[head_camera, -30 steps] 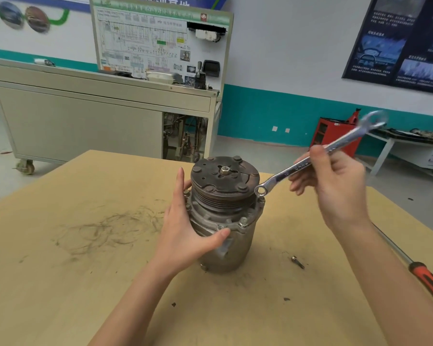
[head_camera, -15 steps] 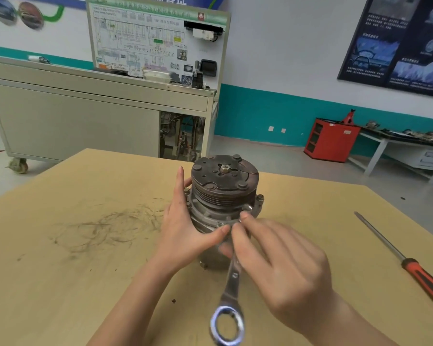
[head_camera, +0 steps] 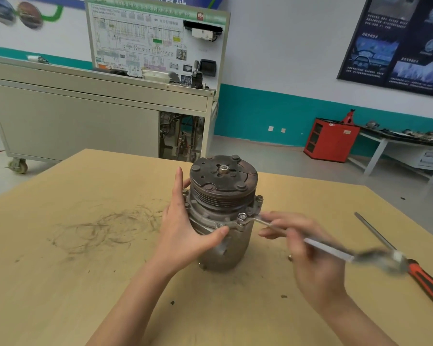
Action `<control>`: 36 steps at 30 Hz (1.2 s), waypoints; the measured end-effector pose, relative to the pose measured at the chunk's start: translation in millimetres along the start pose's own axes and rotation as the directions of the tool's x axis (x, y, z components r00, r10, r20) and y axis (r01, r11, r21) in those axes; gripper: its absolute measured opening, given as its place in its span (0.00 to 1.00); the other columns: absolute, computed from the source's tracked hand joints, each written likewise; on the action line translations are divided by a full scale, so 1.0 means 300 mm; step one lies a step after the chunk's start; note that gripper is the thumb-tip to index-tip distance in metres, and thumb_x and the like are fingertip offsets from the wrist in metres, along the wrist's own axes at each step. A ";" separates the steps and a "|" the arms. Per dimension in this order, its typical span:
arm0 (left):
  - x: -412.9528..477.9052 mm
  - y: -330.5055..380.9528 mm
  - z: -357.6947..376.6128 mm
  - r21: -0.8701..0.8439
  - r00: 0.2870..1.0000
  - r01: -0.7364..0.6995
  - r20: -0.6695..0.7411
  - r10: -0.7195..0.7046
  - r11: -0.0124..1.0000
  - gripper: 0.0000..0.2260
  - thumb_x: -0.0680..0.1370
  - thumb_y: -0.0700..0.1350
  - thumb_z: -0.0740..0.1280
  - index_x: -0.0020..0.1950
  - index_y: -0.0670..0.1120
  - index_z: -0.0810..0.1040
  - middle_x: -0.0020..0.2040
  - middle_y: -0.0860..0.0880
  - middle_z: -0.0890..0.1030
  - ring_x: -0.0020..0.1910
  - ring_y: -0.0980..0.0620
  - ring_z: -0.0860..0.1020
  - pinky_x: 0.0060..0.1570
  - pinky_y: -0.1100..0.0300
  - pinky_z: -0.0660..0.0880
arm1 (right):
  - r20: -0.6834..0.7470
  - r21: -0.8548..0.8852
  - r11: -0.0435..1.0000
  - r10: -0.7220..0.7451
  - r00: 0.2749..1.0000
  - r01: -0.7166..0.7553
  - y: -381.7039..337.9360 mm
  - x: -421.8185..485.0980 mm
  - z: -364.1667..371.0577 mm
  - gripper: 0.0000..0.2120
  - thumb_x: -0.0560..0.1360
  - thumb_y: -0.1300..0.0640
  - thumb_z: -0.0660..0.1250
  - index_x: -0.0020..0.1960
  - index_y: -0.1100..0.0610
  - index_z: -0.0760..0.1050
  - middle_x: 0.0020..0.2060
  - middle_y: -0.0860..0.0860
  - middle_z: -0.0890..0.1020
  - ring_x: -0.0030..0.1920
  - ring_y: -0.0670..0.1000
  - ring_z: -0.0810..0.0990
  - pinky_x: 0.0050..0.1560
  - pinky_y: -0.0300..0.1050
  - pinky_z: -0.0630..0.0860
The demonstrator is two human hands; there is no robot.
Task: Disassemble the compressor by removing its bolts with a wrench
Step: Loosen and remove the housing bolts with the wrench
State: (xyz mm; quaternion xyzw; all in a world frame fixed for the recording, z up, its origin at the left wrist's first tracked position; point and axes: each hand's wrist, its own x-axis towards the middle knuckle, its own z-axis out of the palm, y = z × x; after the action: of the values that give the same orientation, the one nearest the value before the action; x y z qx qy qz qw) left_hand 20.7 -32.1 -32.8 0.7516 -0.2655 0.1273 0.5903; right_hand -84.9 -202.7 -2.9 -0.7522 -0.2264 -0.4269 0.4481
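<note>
The grey metal compressor (head_camera: 225,245) stands upright on the wooden table (head_camera: 85,283), its dark pulley plate on top. My left hand (head_camera: 185,231) grips its left side, thumb across the front flange. A silver combination wrench (head_camera: 318,245) has its ring end on the front flange bolt (head_camera: 242,217). My right hand (head_camera: 308,248) holds the wrench shaft, which points right and toward me. Other bolts sit around the flange rim.
A screwdriver (head_camera: 410,263) with a red and black handle lies on the table at the right. A small loose bolt (head_camera: 290,257) lies beside the compressor, partly behind my right hand. Dark scuff marks cover the table's left part. A grey cabinet stands beyond the table.
The wrench went from the right rear flange bolt to the front one. Its handle has since swung from pointing toward me out to the right. My left hand kept its grip.
</note>
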 end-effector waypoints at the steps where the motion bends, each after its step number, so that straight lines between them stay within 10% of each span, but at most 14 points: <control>1: 0.001 0.003 -0.002 0.004 1.000 0.005 0.003 -0.005 1.000 0.53 0.59 0.66 0.72 0.69 0.76 0.34 0.75 0.60 0.60 0.75 0.51 0.62 0.73 0.41 0.60 | -0.014 0.236 0.947 0.226 0.974 -0.216 0.016 0.024 -0.018 0.12 0.78 0.60 0.58 0.44 0.58 0.79 0.41 0.51 0.83 0.33 0.53 0.83 0.35 0.43 0.79; 5: 0.001 0.004 -0.004 0.013 1.000 0.014 0.015 -0.015 1.000 0.53 0.58 0.67 0.72 0.68 0.76 0.34 0.75 0.62 0.59 0.75 0.52 0.61 0.73 0.41 0.59 | 0.340 0.451 0.570 0.602 0.722 -0.687 0.126 0.173 -0.070 0.17 0.80 0.62 0.52 0.43 0.59 0.79 0.23 0.52 0.72 0.18 0.49 0.69 0.20 0.34 0.66; 12: 0.000 0.005 0.000 0.010 1.000 0.020 0.005 -0.020 1.000 0.54 0.57 0.68 0.72 0.68 0.77 0.35 0.77 0.59 0.59 0.76 0.52 0.61 0.73 0.40 0.60 | 0.606 0.410 0.464 0.505 0.615 -0.785 0.191 0.282 -0.076 0.14 0.76 0.55 0.60 0.41 0.56 0.82 0.29 0.54 0.81 0.23 0.47 0.77 0.23 0.35 0.73; 17: 0.000 -0.003 -0.001 0.015 1.000 0.022 0.008 -0.022 1.000 0.54 0.58 0.68 0.73 0.68 0.77 0.35 0.74 0.64 0.59 0.75 0.53 0.60 0.73 0.40 0.60 | 0.104 0.337 0.787 0.515 0.851 -0.517 0.079 0.243 -0.102 0.17 0.74 0.48 0.59 0.39 0.59 0.80 0.31 0.52 0.82 0.30 0.49 0.80 0.29 0.37 0.76; 20: -0.001 -0.004 -0.001 0.010 1.000 0.016 0.003 -0.016 1.000 0.53 0.58 0.68 0.73 0.68 0.77 0.35 0.74 0.63 0.58 0.76 0.53 0.60 0.73 0.40 0.59 | -0.057 -0.090 0.990 0.103 0.993 -0.108 -0.022 0.182 -0.068 0.14 0.77 0.49 0.63 0.42 0.56 0.81 0.37 0.49 0.84 0.38 0.47 0.82 0.37 0.39 0.79; 25: 0.000 0.005 0.002 0.012 1.000 0.015 0.000 -0.015 1.000 0.54 0.57 0.70 0.73 0.66 0.79 0.34 0.75 0.61 0.61 0.75 0.52 0.62 0.73 0.40 0.60 | 0.269 -0.646 0.594 -0.410 0.871 0.479 -0.100 0.062 0.072 0.06 0.70 0.61 0.72 0.41 0.65 0.82 0.37 0.58 0.83 0.37 0.55 0.83 0.37 0.45 0.80; 32: 0.007 0.001 0.005 -0.022 1.000 0.026 -0.012 -0.026 0.999 0.52 0.53 0.80 0.67 0.66 0.79 0.36 0.73 0.63 0.62 0.74 0.51 0.63 0.72 0.40 0.60 | 0.383 -0.763 0.339 -0.448 0.808 0.550 -0.084 -0.012 0.169 0.04 0.65 0.64 0.75 0.39 0.61 0.82 0.39 0.59 0.84 0.41 0.55 0.84 0.42 0.43 0.81; 36: 0.000 0.003 0.005 -0.024 1.000 0.019 -0.020 -0.020 1.000 0.53 0.54 0.76 0.71 0.67 0.79 0.36 0.75 0.61 0.62 0.74 0.51 0.63 0.72 0.41 0.60 | 0.352 -0.713 0.423 -0.473 0.807 0.559 -0.059 -0.013 0.115 0.09 0.75 0.56 0.70 0.42 0.62 0.83 0.43 0.58 0.84 0.46 0.55 0.84 0.48 0.44 0.80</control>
State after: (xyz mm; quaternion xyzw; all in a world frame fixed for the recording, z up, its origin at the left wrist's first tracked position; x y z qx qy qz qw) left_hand 20.2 -33.8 -32.5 0.7457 -0.2536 0.1262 0.6030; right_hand -84.6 -163.7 -5.7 -0.7825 -0.2548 -0.5600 -0.0960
